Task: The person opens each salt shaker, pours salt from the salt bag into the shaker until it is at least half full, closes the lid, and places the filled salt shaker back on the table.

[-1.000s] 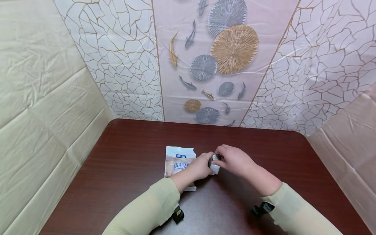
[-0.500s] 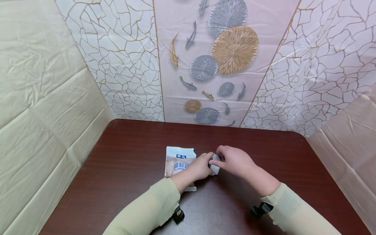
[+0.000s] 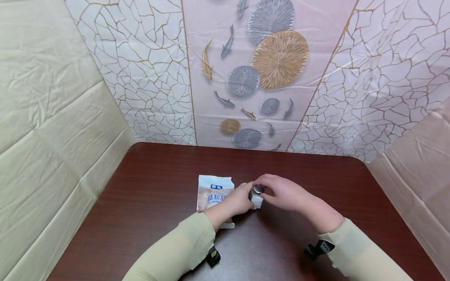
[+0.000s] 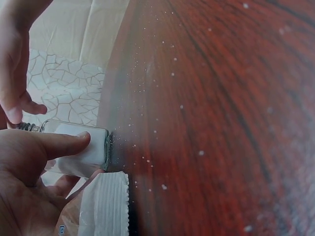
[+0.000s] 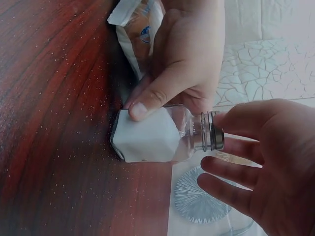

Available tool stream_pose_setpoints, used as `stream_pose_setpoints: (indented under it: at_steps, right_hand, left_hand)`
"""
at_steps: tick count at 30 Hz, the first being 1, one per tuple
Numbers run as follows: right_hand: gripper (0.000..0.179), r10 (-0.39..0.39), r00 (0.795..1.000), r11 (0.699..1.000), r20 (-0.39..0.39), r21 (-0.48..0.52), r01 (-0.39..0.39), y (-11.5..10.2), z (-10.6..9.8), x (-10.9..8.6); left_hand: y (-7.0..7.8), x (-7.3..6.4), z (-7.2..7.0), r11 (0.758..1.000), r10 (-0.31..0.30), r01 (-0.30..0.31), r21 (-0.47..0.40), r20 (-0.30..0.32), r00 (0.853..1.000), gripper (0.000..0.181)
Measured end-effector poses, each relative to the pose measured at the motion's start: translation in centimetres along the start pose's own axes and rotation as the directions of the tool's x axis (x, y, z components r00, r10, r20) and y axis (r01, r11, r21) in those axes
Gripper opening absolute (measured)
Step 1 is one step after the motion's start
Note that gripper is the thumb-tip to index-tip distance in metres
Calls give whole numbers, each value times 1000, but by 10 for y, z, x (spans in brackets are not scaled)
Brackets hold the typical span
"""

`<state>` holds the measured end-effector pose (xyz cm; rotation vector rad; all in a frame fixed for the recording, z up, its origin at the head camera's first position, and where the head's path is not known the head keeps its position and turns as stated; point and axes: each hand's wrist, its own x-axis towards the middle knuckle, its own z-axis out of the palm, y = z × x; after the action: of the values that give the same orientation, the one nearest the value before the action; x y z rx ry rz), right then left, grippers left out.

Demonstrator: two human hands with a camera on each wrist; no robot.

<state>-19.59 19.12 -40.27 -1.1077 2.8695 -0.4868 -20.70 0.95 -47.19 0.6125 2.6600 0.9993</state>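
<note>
A small glass shaker [image 5: 147, 135] full of white powder stands on the table, its metal cap [image 5: 216, 132] seated at the neck. My left hand [image 3: 240, 200] grips the glass body, its thumb lying along one side in the left wrist view. At the top, my right hand [image 3: 286, 193] has its thumb and index finger at the cap, the other fingers spread apart beneath in the right wrist view. Threads on the neck show below the cap. Beside my left hand lies a printed salt packet [image 3: 215, 191], partly covered by the left forearm.
White grains are scattered over the dark red wooden table [image 3: 158, 218]. A patterned cloth [image 3: 158, 70] hangs behind the far edge, with cream cloth walls on both sides. A black wrist strap [image 3: 213, 256] sits on the left forearm.
My right hand has shifted and turned about the cap, its fingers spread wider, so more of the dark cap top shows. The left hand and packet have stayed put.
</note>
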Motion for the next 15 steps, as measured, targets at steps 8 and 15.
stream_pose_setpoints:
  at_steps: [8,15]
  right_hand:
    - [33,-32,999,999,-2,-16,32,0,3,2]
    - [28,-9,999,999,-48,-41,7,-1,7,3]
  left_hand:
    - [0,1,1,1000,6,-6,12,-3,1000,74]
    - [2,-1,-2,1000,2,-2,9,4,1000,73]
